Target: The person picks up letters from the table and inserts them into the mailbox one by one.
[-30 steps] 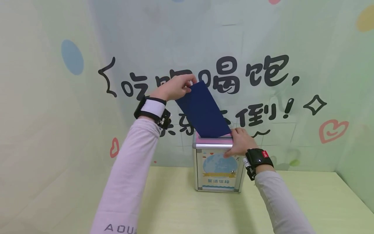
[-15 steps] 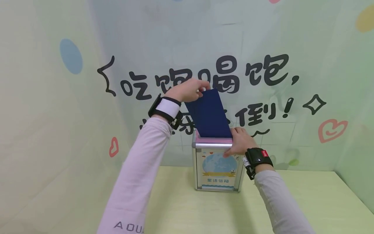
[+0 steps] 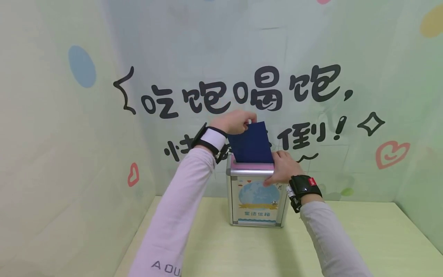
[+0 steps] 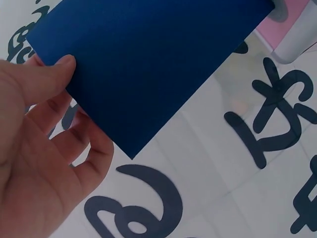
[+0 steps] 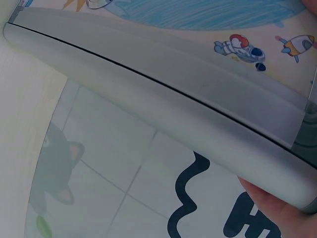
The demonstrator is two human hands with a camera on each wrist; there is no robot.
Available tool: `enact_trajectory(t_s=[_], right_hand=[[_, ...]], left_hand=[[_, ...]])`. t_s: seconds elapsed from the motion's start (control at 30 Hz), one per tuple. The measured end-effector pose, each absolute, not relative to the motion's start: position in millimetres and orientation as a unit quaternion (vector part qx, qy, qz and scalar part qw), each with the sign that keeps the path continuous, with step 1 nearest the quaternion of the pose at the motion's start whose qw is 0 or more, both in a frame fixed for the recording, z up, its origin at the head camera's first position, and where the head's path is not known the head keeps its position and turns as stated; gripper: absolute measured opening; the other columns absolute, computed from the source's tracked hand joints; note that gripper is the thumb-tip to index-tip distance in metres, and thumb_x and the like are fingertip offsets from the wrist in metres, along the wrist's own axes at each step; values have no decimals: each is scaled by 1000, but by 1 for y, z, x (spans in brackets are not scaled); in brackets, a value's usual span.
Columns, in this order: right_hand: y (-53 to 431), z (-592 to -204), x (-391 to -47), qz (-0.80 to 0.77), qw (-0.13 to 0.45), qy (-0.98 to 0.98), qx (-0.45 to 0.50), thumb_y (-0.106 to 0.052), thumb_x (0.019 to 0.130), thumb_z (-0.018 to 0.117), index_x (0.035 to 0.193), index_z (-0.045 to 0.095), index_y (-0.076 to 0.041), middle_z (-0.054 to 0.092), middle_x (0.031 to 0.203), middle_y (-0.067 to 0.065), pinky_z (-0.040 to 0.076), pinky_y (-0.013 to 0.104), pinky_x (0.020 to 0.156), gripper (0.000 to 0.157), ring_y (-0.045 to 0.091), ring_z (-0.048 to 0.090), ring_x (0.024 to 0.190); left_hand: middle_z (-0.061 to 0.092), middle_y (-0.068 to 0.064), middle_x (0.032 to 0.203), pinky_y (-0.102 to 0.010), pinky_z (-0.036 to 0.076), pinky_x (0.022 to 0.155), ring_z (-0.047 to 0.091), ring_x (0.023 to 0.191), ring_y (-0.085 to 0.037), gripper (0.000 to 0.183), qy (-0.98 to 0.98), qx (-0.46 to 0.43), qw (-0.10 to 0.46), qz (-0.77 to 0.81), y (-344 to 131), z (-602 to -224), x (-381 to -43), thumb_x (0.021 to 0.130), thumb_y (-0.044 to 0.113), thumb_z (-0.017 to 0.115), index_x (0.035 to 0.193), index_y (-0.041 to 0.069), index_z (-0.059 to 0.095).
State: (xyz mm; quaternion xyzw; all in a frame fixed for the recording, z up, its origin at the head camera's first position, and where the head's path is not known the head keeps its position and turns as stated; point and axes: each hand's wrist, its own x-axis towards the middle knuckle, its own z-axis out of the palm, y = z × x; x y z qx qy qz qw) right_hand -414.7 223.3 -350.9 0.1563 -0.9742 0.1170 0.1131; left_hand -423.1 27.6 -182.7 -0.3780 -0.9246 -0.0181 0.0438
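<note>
A dark blue envelope (image 3: 250, 144), flat and plain, stands nearly upright with its lower end in the top of a silver-framed letter box (image 3: 252, 172). My left hand (image 3: 238, 121) pinches the envelope's upper left corner. In the left wrist view the thumb lies on the near face of the envelope (image 4: 163, 64), with the fingers curled behind its edge. My right hand (image 3: 285, 168) grips the box's upper right corner, thumb on the front and fingers over the pink top. In the right wrist view only parts of that hand (image 5: 277, 208) show past the frame.
The box stands on a pale wooden table (image 3: 322, 238), close to the back wall (image 3: 194, 54) printed with large dark characters. A side wall (image 3: 62, 161) borders the table on the left, another (image 3: 422, 184) on the right.
My left hand has moved down and to the right, and the envelope has sunk lower into the box and become more upright. The right hand keeps its place on the box.
</note>
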Motion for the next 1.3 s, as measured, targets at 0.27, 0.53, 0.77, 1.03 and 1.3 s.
enact_trajectory(t_s=[0.27,0.53,0.77,1.03,1.3], right_hand=[[222,-353,-416,123,114,-973,158,-58,48,78,133,36,2,39,132,21,37,52,93,112,37,36,120],[218,-351,-414,124,115,-973,157,-56,49,78,132,37,1,41,129,20,39,52,91,109,36,37,118],[213,-353,-414,127,116,-972,162,-53,48,78,130,40,-3,44,122,18,42,50,85,104,33,41,110],[219,-347,-422,112,103,-975,163,-56,49,78,132,38,-4,44,124,19,40,54,85,106,35,39,113],[231,-338,-417,70,45,-986,141,-76,57,61,142,25,-5,21,146,23,3,69,98,116,43,7,135]], left_hand=[[57,-8,100,-30,41,78,50,89,-20,30,-929,-369,22,-24,34,-205,-428,87,-2,46,113,9,54],[44,-8,135,-36,37,97,43,120,-21,58,-947,-319,-25,-21,32,-223,-428,88,37,56,138,19,34],[3,-4,153,-51,13,107,1,139,-27,92,-968,-251,-23,-11,20,-237,-425,76,70,48,147,30,5],[-2,-6,153,-56,11,106,-3,138,-30,91,-979,-202,23,-28,7,-274,-428,78,69,44,147,24,6],[4,-4,153,-57,9,106,-2,138,-31,92,-987,-150,28,-54,3,-312,-427,76,70,47,147,24,12]])
